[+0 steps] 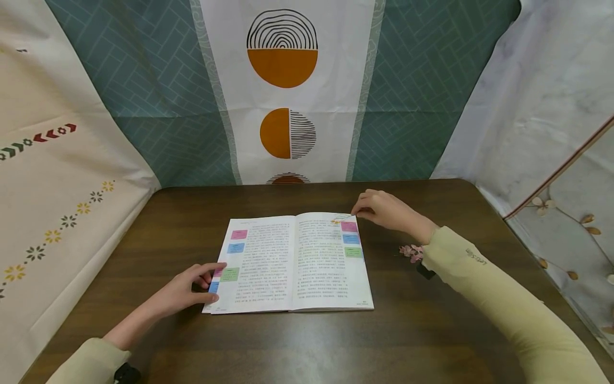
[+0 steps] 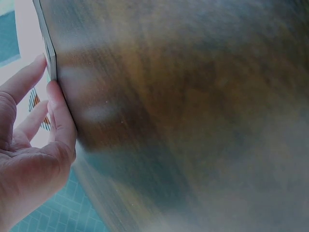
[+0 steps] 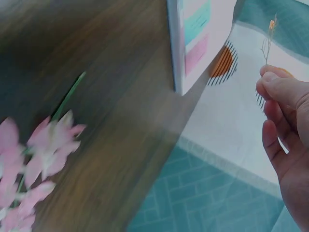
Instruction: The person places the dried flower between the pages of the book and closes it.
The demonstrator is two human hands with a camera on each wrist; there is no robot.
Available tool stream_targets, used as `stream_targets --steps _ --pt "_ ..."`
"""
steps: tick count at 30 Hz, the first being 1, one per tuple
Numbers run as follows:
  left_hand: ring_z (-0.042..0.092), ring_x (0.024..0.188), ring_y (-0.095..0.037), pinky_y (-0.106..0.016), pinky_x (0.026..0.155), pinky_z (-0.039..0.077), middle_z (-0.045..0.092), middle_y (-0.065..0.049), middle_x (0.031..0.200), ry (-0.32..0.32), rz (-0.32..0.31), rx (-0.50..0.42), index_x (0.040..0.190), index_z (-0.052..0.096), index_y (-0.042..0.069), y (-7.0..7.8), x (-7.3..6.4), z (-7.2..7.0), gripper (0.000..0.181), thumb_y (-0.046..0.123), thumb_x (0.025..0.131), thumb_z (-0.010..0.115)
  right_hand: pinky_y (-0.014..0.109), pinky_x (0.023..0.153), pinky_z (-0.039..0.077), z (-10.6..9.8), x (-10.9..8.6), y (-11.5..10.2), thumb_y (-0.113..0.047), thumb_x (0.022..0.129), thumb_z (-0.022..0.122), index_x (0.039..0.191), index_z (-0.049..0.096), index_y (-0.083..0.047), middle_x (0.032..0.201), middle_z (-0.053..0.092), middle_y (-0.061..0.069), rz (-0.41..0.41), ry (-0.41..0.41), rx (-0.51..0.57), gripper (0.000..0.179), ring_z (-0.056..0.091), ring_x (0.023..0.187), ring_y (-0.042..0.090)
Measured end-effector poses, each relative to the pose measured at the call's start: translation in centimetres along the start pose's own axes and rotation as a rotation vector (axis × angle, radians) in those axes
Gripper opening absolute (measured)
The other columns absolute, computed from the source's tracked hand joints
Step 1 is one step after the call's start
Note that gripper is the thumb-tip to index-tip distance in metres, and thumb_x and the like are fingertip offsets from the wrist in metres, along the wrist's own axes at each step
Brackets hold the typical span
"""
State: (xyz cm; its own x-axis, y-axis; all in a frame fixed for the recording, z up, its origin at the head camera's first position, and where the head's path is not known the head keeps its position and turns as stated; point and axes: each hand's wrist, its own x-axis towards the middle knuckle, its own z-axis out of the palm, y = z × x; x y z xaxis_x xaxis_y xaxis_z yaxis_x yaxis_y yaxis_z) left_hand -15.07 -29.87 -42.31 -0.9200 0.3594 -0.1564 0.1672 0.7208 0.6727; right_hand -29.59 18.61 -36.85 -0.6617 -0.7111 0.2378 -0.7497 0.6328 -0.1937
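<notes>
An open book (image 1: 318, 272) with printed text and coloured notes lies on the table. My left hand (image 1: 184, 290) rests at its left edge, index finger and thumb spread apart on the page margin. In the left wrist view, the left hand (image 2: 36, 150) touches the book's edge (image 2: 51, 63). At the book's top right corner, my right hand (image 1: 381, 208) pinches a small dried flower sprig (image 1: 337, 220) by its thin stem. The right wrist view shows this sprig (image 3: 268, 43) upright between thumb and index finger of the right hand (image 3: 289, 111), beside the book (image 3: 179, 58).
A pink flower stem (image 1: 411, 253) lies on the brown wooden table (image 1: 307, 346), right of the book and close to the right sleeve. Patterned cloth (image 1: 412, 106) hangs behind the table's far edge, with more cloth at both sides.
</notes>
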Motion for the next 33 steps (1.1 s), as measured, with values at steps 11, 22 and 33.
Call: stream_targets --steps 11,22,33 --pt "0.049 0.092 -0.02 -0.022 0.074 0.042 0.05 -0.008 0.102 -0.003 -0.004 -0.008 0.141 0.052 0.008 -0.1 0.0 0.0 0.068 0.024 0.081 0.081 0.03 0.077 0.054 1.0 2.3 -2.1 -0.004 0.086 0.074 0.101 0.078 -0.01 0.096 0.07 0.002 -0.046 -0.034 0.038 0.016 0.059 0.086 0.014" --pt "0.048 0.09 -0.017 -0.022 0.074 0.041 0.049 -0.007 0.101 -0.003 0.001 0.006 0.141 0.052 0.009 0.0 0.0 0.1 0.068 0.024 0.081 0.081 0.029 0.079 0.054 1.7 3.3 -3.5 -0.005 0.087 0.073 0.101 0.078 -0.011 0.096 0.07 0.001 -0.072 -0.135 0.105 0.016 0.058 0.087 0.013" --pt "0.048 0.091 -0.019 -0.022 0.074 0.041 0.05 -0.008 0.101 -0.005 0.001 0.007 0.141 0.052 0.008 0.1 0.0 0.0 0.068 0.024 0.081 0.081 0.024 0.075 0.051 2.2 3.7 -4.2 -0.011 0.089 0.072 0.102 0.078 -0.015 0.098 0.071 -0.001 -0.092 -0.21 0.117 0.015 0.056 0.085 0.011"
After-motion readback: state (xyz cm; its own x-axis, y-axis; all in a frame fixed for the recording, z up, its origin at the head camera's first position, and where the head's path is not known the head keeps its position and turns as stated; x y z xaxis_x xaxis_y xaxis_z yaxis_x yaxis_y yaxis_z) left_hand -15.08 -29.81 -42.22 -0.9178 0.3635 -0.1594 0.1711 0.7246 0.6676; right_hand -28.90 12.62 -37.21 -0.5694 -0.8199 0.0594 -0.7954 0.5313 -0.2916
